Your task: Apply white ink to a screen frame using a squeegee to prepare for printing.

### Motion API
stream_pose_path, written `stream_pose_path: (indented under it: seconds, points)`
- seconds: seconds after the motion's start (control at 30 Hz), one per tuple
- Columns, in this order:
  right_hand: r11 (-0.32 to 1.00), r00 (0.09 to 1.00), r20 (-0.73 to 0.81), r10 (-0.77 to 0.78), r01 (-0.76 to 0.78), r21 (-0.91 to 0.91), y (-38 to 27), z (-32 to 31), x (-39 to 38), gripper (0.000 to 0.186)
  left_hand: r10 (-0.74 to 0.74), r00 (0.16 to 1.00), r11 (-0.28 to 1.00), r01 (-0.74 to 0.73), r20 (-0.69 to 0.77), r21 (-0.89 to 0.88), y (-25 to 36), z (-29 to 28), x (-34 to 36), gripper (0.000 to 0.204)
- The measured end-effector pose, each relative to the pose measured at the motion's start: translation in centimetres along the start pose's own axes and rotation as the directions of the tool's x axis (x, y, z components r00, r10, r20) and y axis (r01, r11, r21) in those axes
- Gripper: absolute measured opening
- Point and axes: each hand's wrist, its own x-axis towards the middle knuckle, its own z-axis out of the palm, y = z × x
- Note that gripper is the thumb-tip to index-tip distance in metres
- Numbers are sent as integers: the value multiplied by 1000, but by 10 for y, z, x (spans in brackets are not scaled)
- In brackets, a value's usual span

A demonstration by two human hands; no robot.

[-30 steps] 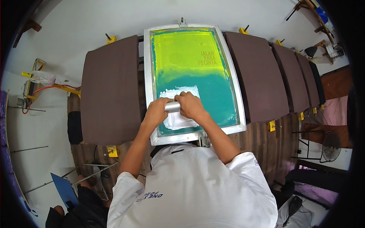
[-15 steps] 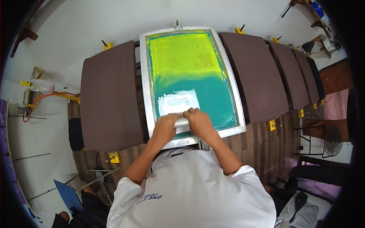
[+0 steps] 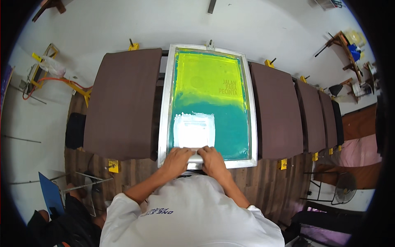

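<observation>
Both hands are closed on a silver squeegee (image 3: 195, 159) at the near end of a screen printing frame (image 3: 165, 111). My left hand (image 3: 177, 160) grips its left part and my right hand (image 3: 212, 160) its right part, thumbs close together. Just beyond the squeegee lies a rectangular patch of white ink (image 3: 194, 132) on the green mesh (image 3: 229, 127). The far half of the mesh is yellow-green, with faint lettering at its right. The squeegee's blade edge is hidden from view.
Brown shirt-covered boards stand at both sides of the frame, one on the left (image 3: 122, 107) and several on the right (image 3: 275, 111). Yellow clamps (image 3: 113, 166) stick out at their ends. A standing fan (image 3: 345, 187) is at right. Someone in dark clothes (image 3: 70, 222) sits at lower left.
Both hands have drawn the squeegee toward me, closer to the frame's near edge. More of the white patch shows, and it looks more even. The whole view has shifted.
</observation>
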Motion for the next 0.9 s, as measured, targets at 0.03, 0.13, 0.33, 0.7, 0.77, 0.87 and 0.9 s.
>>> stream_pose_path:
  seconds: [0.03,0.13,0.33,0.7,0.77,0.87,0.9]
  points:
    - [1000,1000,-6,-9,9,-16,1,-7,12,43,21,999,1000,-21,-32,-12,-5,-5,12,39]
    - [997,997,-65,-40,36,-65,8,-28,57,40,54,986,998,-49,-158,32,-25,-15,50,39]
    - [991,986,-154,-68,49,-122,30,-6,83,43,-32,981,999,23,-194,-48,-47,-5,71,47]
    - [999,999,-15,-29,28,-38,-2,-16,21,45,-36,999,997,34,-32,-66,-6,-8,15,48]
    - [996,994,-101,-48,40,-81,8,-25,50,42,-26,996,996,19,-85,-87,-13,-22,44,48]
    - [987,982,-179,-58,29,-156,25,-24,94,41,-99,987,992,87,-125,-93,-34,-28,80,49]
    - [992,986,-156,-52,33,-122,28,-23,100,42,-136,985,988,127,-102,-92,-35,-33,85,49]
